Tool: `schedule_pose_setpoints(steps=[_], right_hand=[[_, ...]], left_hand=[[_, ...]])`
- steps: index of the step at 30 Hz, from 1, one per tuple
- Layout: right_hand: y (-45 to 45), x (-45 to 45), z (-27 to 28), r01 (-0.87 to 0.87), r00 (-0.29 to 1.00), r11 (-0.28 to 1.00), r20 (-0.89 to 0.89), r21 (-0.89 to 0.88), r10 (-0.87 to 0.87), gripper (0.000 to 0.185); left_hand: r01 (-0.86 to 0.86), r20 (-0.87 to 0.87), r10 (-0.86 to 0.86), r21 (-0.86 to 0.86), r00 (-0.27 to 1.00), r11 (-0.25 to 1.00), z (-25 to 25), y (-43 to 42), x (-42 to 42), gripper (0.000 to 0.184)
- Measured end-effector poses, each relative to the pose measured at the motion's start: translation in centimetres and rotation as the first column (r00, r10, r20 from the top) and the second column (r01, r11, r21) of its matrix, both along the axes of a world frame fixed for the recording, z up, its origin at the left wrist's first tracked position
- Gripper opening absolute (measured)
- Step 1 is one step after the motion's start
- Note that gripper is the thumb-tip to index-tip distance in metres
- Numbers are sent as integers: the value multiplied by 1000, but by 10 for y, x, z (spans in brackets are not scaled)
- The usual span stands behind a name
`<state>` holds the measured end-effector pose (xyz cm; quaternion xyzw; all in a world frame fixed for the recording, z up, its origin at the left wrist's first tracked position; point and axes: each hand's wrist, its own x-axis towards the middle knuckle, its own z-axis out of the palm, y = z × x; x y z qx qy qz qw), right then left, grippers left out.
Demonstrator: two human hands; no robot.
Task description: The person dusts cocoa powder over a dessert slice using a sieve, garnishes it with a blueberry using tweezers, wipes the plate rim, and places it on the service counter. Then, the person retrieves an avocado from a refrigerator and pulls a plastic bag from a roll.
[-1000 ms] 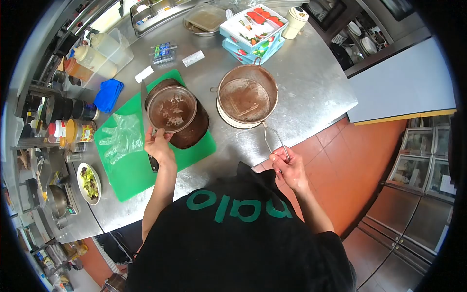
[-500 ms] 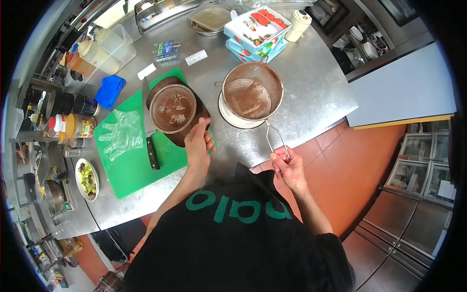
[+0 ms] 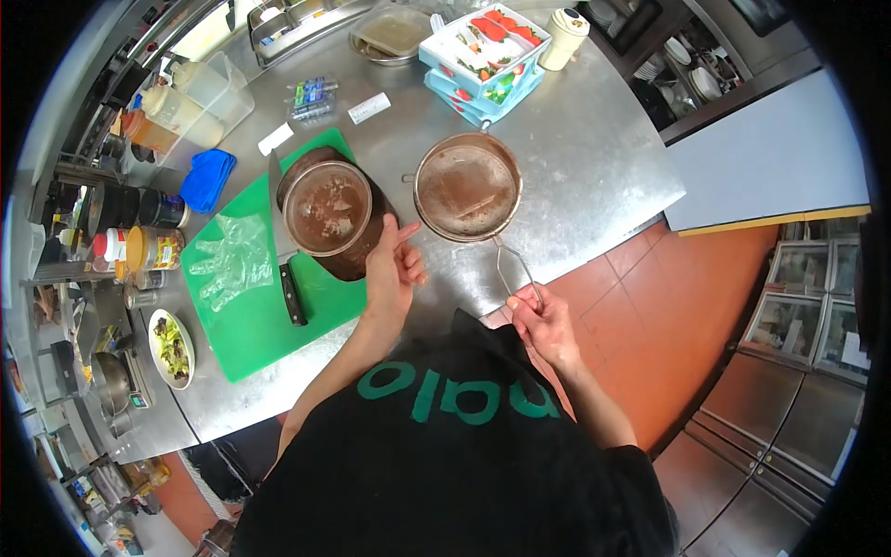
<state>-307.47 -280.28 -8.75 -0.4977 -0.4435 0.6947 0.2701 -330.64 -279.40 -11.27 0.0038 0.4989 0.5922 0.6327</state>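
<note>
Through the head camera I have my right hand (image 3: 546, 327) on the round sieve (image 3: 467, 188), its fingers clamped on the wire handle (image 3: 512, 269). The mesh and rim carry brown powder. I see the sieve over the worktop (image 3: 594, 153), inward from the near edge and to the right of the green board (image 3: 246, 339); what, if anything, bears it from below is hidden.

My left hand (image 3: 392, 269) holds nothing that I can see. One finger points out toward the sieve, the thumb stands apart from it, and the others curl loosely. The hand is beside the dark brown round item (image 3: 353, 260) on the board; I cannot tell whether they touch. Over that item sits a round container (image 3: 327, 206) with brown powder in it.

I judge the step in hand to be handling the powdered sieve, with the left hand free. Any shift of the sieve calls for a firm hold on the handle and a level rim, since a tilt could scatter powder. For the left hand, I would want a clear path above the container and away from the knife (image 3: 292, 295), which lies on the board between the container and a clear plastic glove (image 3: 232, 260).
</note>
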Motion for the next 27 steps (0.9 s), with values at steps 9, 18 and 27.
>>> schedule_pose_setpoints(steps=[9,18,27], right_hand=[[4,-4,8,12,1000,1000,-3,-13,-12,10],[27,-113,8,-346,921,934,-221,-90,320,16],[48,-142,-34,-520,852,835,-172,-178,494,70]], left_hand=[[-27,-29,26,-6,999,1000,10,-13,-10,61],[-475,-476,338,-202,812,856,-66,-77,-70,37],[-431,-498,335,-89,800,898,-98,-61,-97,60]])
